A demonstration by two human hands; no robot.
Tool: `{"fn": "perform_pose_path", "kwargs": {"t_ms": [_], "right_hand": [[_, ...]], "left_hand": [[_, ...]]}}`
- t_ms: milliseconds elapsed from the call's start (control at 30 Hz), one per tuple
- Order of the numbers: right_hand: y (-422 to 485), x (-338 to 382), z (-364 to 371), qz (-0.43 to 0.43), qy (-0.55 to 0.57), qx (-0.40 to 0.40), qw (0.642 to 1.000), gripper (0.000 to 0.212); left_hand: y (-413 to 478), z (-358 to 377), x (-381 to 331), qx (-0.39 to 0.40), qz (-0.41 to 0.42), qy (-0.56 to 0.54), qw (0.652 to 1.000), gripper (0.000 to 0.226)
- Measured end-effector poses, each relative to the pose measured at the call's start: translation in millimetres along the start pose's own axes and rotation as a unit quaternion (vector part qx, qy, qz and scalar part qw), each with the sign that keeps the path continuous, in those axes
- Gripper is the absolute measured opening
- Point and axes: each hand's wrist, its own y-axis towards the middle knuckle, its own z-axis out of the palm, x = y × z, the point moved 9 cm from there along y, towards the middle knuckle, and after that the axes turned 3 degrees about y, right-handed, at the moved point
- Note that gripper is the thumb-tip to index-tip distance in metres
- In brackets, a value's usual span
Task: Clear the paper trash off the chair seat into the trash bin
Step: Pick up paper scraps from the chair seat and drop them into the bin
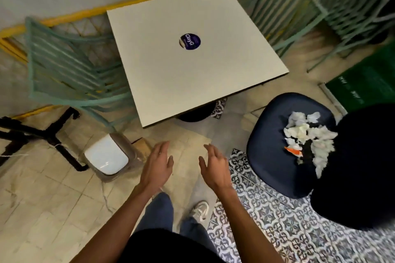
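**Q:** On the seat (275, 151), to your right, what is listed?
**A:** Paper (310, 134): crumpled white wads and one orange scrap, heaped on the seat's right side.
**Q:** Your grips?
**A:** Left grip (157, 166): fingers straight, holding nothing, above the floor. Right grip (214, 168): likewise spread and holding nothing, near the left one, not touching the seat.
**Q:** Bin?
**A:** Bin (106, 156): white lid on, standing on the floor to your left, near the bench (213, 83) corner, well apart from the seat.
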Motion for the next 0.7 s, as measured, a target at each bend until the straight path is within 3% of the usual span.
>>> {"fn": "perform_pose_path", "kwargs": {"t_ms": [333,700], "right_hand": [[-5,-154,-114,0.141,0.054,-0.101,0.983,0.039],[-12,-318,-172,0.324,0.116,-0.136,0.929,0.038]], "left_hand": [[60,62,-195,0.077,0.136,0.004,0.988,0.044],[128,186,-368,0.211,0.288,0.064,0.932,0.036]]}}
